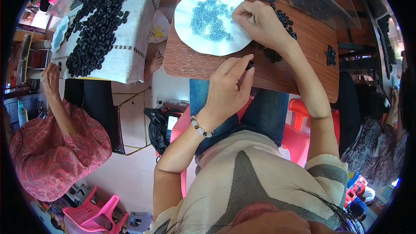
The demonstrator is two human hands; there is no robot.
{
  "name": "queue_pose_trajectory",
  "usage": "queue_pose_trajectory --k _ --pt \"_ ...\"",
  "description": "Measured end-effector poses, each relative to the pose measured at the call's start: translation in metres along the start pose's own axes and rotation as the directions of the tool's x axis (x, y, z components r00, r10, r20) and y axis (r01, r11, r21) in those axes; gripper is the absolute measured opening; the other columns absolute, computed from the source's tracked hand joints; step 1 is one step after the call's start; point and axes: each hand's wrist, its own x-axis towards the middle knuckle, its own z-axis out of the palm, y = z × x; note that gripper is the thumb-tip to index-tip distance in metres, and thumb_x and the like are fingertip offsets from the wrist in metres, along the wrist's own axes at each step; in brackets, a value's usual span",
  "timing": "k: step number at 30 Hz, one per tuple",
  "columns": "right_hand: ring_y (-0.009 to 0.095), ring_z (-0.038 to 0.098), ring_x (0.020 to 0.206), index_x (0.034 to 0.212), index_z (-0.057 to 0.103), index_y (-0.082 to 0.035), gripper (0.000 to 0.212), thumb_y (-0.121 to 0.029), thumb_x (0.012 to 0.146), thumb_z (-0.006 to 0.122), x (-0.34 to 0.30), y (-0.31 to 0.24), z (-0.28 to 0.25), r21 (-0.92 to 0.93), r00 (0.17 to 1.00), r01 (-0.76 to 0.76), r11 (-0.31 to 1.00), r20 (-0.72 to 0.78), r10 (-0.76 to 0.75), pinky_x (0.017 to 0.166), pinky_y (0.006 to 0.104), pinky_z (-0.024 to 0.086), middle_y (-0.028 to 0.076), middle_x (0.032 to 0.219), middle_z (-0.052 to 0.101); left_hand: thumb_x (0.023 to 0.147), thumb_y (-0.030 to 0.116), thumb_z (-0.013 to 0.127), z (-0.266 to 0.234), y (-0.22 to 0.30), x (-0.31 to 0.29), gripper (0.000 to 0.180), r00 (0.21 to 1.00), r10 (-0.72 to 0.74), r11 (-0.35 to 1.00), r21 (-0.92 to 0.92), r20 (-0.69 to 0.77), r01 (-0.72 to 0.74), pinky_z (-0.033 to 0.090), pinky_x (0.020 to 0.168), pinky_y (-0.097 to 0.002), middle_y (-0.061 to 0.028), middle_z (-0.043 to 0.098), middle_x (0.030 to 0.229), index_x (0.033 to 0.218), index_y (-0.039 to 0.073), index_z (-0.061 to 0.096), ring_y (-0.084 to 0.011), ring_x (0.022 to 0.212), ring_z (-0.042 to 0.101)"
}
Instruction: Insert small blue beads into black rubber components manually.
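Observation:
Between the thumb and fingertips of my left hand is a small black ring-shaped part, held just off the front of the brown table. My right hand reaches over the right side of a white wavy-rimmed plate, its thumb and forefinger pinched together. Whatever they may hold is too small to make out. Many tiny pale blue, see-through rings lie spread on the plate. More black parts sit behind and under my right wrist.
Clear plastic bins of black parts stand at the table's back. A few black parts lie by its right edge. On the left, a person in a red patterned top works at a cloth-covered table heaped with black parts. Another person sits at right.

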Motion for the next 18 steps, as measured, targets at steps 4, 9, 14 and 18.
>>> queue_pose_trajectory --k 4,9,14,18 --pt "0.015 0.07 0.081 0.097 0.073 -0.001 0.019 -0.019 0.096 0.068 -0.005 -0.009 -0.005 0.227 0.968 -0.249 0.942 0.075 0.238 0.077 0.0298 0.054 0.009 0.088 0.075 0.097 0.001 0.066 -0.005 0.004 0.005 0.032 0.997 -0.053 0.998 -0.034 -0.056 0.051 0.05 0.062 -0.0238 -0.008 0.069 0.09 0.129 0.0 0.067 -0.0099 0.072 0.062" --pt "0.004 0.063 0.091 0.109 0.069 -0.001 0.022 -0.022 0.102 0.066 -0.015 -0.013 -0.008 0.577 0.929 -0.368 0.729 0.2 0.311 0.078 0.022 0.048 0.0 0.098 0.07 0.103 0.005 0.06 -0.002 -0.006 0.001 0.032 0.967 -0.224 0.955 -0.224 -0.12 0.194 0.048 0.065 -0.0188 -0.0017 0.068 0.093 0.134 0.001 0.065 -0.0026 0.075 0.057" --pt "0.004 0.06 0.09 0.107 0.069 -0.003 0.021 -0.023 0.101 0.066 -0.027 -0.039 -0.022 0.645 0.925 -0.377 0.664 0.233 0.299 0.077 0.0212 0.045 -0.001 0.096 0.069 0.097 0.004 0.067 -0.004 -0.004 0.003 0.028 0.928 -0.353 0.878 -0.384 -0.118 0.285 0.044 0.058 -0.0233 -0.0056 0.068 0.082 0.124 0.0 0.07 -0.0073 0.059 0.053" --pt "0.003 0.058 0.089 0.104 0.068 -0.004 0.021 -0.025 0.1 0.068 -0.039 -0.053 -0.018 0.736 0.928 -0.372 0.566 0.272 0.256 0.075 0.0206 0.042 -0.002 0.094 0.067 0.096 0.008 0.071 -0.011 -0.003 0.005 0.026 0.931 -0.321 0.926 -0.266 -0.177 0.269 0.043 0.056 -0.0235 -0.005 0.068 0.083 0.122 0.003 0.071 -0.0069 0.058 0.052"
